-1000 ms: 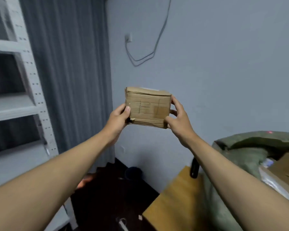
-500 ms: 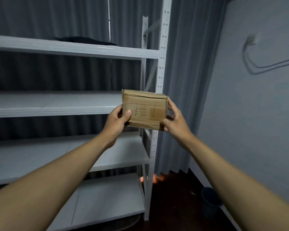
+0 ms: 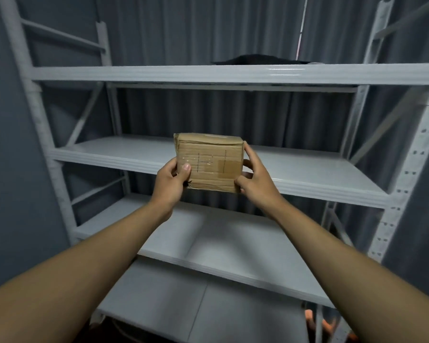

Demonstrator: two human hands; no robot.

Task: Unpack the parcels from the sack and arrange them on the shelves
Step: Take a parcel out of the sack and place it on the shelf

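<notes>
A small brown cardboard parcel (image 3: 209, 163) with tape and pen lines on its face is held up at arm's length in front of a white metal shelving unit (image 3: 307, 191). My left hand (image 3: 171, 181) grips its left edge with the thumb on the front. My right hand (image 3: 254, 175) grips its right edge, fingers behind and thumb at the lower corner. The parcel hangs level with the second shelf board (image 3: 109, 152), in front of its edge and not touching it. The sack is out of view.
The unit has several bare white boards between perforated uprights (image 3: 406, 174). A dark flat object (image 3: 258, 59) lies on the top shelf (image 3: 159, 73). Grey curtains hang behind. Something orange (image 3: 315, 320) shows on the floor at lower right.
The view has swung left from the wall and sack to face the shelving head-on. Both hands keep the same grip on the parcel, now held before the second shelf.
</notes>
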